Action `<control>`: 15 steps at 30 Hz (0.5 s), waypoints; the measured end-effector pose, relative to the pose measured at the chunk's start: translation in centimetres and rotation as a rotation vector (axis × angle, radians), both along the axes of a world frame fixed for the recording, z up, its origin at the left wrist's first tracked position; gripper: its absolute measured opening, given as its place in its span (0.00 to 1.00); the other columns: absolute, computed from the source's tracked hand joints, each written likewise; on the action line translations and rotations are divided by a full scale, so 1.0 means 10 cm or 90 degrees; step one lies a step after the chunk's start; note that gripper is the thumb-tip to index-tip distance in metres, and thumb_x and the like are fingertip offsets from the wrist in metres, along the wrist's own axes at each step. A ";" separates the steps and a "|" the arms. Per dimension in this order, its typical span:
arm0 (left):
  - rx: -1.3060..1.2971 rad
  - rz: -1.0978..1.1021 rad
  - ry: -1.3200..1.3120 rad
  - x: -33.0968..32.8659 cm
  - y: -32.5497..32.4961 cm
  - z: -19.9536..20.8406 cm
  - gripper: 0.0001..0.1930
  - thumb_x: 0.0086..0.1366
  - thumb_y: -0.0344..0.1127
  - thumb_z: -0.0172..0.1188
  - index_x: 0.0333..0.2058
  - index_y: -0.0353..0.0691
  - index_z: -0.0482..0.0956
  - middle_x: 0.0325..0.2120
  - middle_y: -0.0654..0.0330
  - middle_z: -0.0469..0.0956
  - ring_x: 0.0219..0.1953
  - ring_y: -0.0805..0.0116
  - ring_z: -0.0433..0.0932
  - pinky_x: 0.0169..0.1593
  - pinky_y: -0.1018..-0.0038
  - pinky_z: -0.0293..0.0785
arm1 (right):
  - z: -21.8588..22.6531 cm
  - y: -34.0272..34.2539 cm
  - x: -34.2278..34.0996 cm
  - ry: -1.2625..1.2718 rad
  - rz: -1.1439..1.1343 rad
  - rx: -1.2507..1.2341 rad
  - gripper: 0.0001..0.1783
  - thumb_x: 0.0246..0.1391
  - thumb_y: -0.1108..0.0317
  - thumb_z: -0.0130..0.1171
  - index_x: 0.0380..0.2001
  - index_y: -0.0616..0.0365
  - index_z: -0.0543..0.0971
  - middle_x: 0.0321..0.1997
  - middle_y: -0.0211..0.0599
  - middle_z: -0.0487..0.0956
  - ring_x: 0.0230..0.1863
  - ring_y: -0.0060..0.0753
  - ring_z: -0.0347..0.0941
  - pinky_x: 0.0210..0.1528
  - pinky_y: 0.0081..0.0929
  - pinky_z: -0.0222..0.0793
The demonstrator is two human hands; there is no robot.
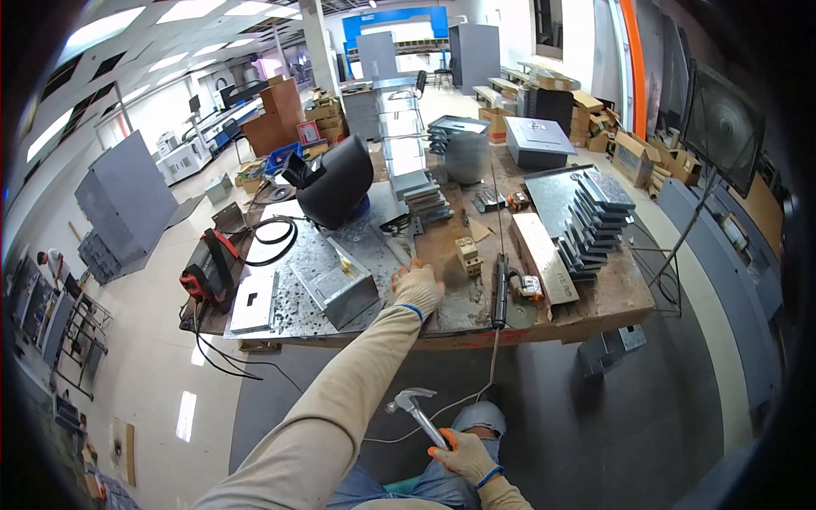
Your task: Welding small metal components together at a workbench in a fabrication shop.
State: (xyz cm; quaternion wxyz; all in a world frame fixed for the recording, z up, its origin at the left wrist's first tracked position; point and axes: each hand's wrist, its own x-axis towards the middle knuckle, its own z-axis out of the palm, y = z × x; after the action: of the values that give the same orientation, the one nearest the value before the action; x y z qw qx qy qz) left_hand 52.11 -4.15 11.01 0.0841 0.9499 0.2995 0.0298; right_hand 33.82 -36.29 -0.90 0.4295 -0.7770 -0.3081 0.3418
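Left fingers (401, 275) at workbench (456, 308), contact unclear, right fingers (441, 456) partly hiding hammer (422, 420)

A brown workbench (614, 297) (its top stained and scuffed) spans the middle of the frame. On its left half lies a speckled metal sheet (297, 319), bearing a folded metal piece (348, 293); a black welding helmet (336, 187) sits above. A red-and-black machine (212, 268) stands at the left end. Right of centre lie a brass-coloured block (467, 257), a black-handled tool (500, 293) and a long pale bar (544, 259).
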 end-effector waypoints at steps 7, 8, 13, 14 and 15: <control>-0.279 -0.168 -0.322 -0.22 -0.11 0.23 0.19 0.66 0.44 0.66 0.52 0.41 0.84 0.53 0.54 0.83 0.50 0.51 0.82 0.55 0.58 0.78 | -0.04 -0.02 0.00 -0.030 -0.004 0.003 0.26 0.56 0.63 0.75 0.56 0.63 0.84 0.27 0.33 0.83 0.18 0.23 0.69 0.23 0.21 0.63; -0.293 -0.173 -0.372 -0.38 -0.24 0.38 0.19 0.65 0.41 0.69 0.52 0.40 0.84 0.53 0.52 0.82 0.51 0.53 0.82 0.57 0.60 0.78 | 0.00 -0.07 0.02 0.000 -0.026 -0.015 0.26 0.56 0.62 0.74 0.55 0.62 0.84 0.28 0.34 0.83 0.20 0.25 0.71 0.25 0.23 0.65; 0.049 -0.244 -0.667 -1.46 0.37 0.86 0.28 0.60 0.42 0.79 0.56 0.37 0.81 0.49 0.53 0.83 0.49 0.53 0.82 0.56 0.62 0.79 | 0.16 -0.04 0.07 0.099 -0.067 -0.061 0.24 0.56 0.58 0.72 0.53 0.60 0.84 0.29 0.36 0.85 0.25 0.32 0.77 0.31 0.28 0.70; 0.032 -0.098 -0.630 -1.55 0.65 0.97 0.29 0.61 0.43 0.78 0.57 0.38 0.80 0.50 0.52 0.83 0.50 0.53 0.82 0.55 0.62 0.79 | 0.16 -0.04 0.08 0.107 -0.064 -0.062 0.25 0.56 0.58 0.72 0.53 0.60 0.84 0.29 0.35 0.85 0.25 0.31 0.77 0.30 0.28 0.70; 0.014 0.044 -0.588 -1.61 0.92 1.06 0.30 0.63 0.45 0.78 0.59 0.38 0.79 0.51 0.51 0.83 0.52 0.53 0.82 0.55 0.62 0.78 | 0.16 -0.06 0.09 0.114 -0.064 -0.063 0.25 0.55 0.59 0.73 0.54 0.60 0.84 0.29 0.35 0.85 0.24 0.30 0.76 0.30 0.27 0.70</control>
State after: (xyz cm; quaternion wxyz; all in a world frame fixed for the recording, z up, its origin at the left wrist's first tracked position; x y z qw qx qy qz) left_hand 36.04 5.07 21.56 0.1973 0.8274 0.2615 0.4561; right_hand 34.71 -36.86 0.69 0.4329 -0.7782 -0.2119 0.4026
